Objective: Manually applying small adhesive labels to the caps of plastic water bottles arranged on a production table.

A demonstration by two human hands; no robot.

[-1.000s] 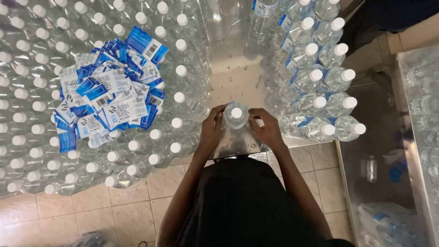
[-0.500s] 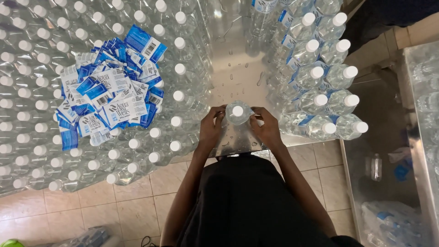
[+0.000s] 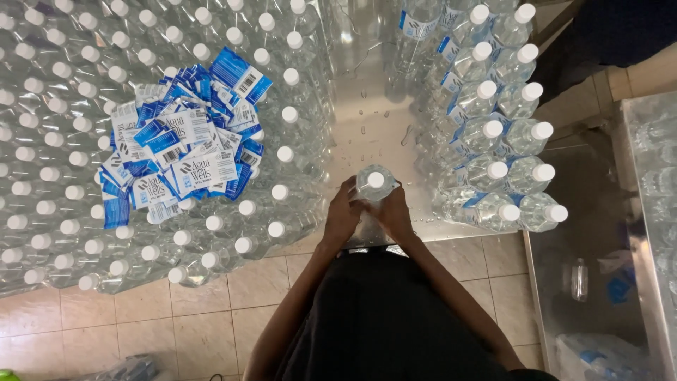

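One clear water bottle (image 3: pixel 374 185), white cap, upright on wet steel table (image 3: pixel 367 120) near front edge. Left hand (image 3: pixel 343 212) and right hand (image 3: pixel 392 212) both closed around its body. Unlabelled bottles (image 3: pixel 63 169) left, too many to count; label pile (image 3: pixel 183 141) on top. Roughly dozen labelled bottles (image 3: pixel 504 134) right.

We see a loose heap of blue-and-white rectangular paper labels (image 3: pixel 180 141) piled on the white-capped bottles at left, and blue-and-white label bands (image 3: pixel 451 49) wrapped around the bottles at right.

your left hand (image 3: pixel 343 212) and right hand (image 3: pixel 393 212) have drawn together, now nearly touching, below the water bottle (image 3: pixel 374 185) you hold.
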